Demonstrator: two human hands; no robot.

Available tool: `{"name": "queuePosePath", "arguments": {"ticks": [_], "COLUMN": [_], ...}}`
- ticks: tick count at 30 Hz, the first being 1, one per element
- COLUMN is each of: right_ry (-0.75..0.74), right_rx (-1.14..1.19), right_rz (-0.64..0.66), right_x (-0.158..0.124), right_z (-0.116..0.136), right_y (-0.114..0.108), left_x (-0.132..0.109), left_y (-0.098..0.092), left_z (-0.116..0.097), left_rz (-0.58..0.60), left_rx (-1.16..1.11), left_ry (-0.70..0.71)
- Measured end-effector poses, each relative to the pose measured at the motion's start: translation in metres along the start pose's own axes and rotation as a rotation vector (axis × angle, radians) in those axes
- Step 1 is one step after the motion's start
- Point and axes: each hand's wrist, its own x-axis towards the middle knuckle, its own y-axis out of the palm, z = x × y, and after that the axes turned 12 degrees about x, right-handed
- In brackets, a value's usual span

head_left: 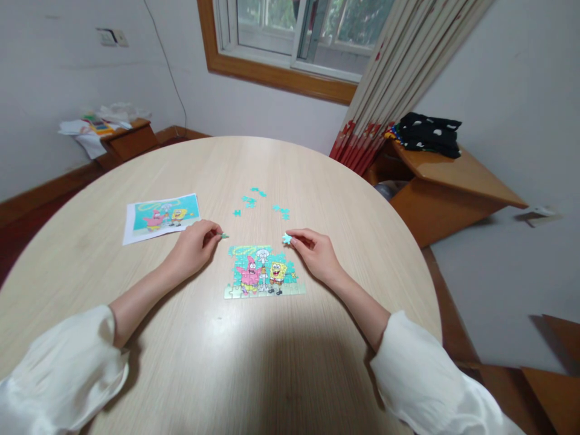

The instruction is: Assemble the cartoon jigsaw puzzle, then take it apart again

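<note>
A partly joined jigsaw puzzle (265,275) with pink, white and yellow cartoon figures lies on the round wooden table (190,368). Its upper right corner has an uneven, stepped edge. Left of its top edge, my left hand (196,244) pinches a small greenish puzzle piece (225,235) between thumb and fingers. Over on the other side, my right hand (315,251) grips a turquoise puzzle piece (287,239) at its fingertips, just above the puzzle's right part. Several loose turquoise pieces (249,202) are scattered beyond the puzzle, with more loose pieces (281,211) to their right.
A printed sheet (163,217) with the same cartoon picture lies beside my left hand. Behind the table are a window (299,36) and a curtain (385,66). Dark folded cloth (428,134) rests on a wooden cabinet (453,181) at right; a cluttered small cabinet (129,142) stands at left.
</note>
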Motion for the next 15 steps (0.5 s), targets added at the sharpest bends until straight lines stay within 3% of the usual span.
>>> {"name": "queuePosePath", "arguments": {"ticks": [4, 8, 11, 15], "right_ry": [0.017, 0.020, 0.016, -0.003], "right_rx": [0.050, 0.078, 0.093, 0.077], "right_rz": [0.008, 0.051, 0.109, 0.195], "right_x": [-0.004, -0.014, -0.023, -0.032], "right_z": [0.007, 0.018, 0.025, 0.029], "right_y": [0.005, 0.017, 0.027, 0.036], "left_x": [-0.002, -0.011, -0.017, -0.020], "left_y": [-0.013, -0.021, -0.023, -0.021], "left_z": [-0.021, -0.050, -0.067, -0.074], "left_rz": [0.008, 0.218, 0.379, 0.411], "left_rx": [-0.343, -0.711, -0.797, -0.795], "left_ry": [-0.150, -0.281, -0.321, -0.344]}}
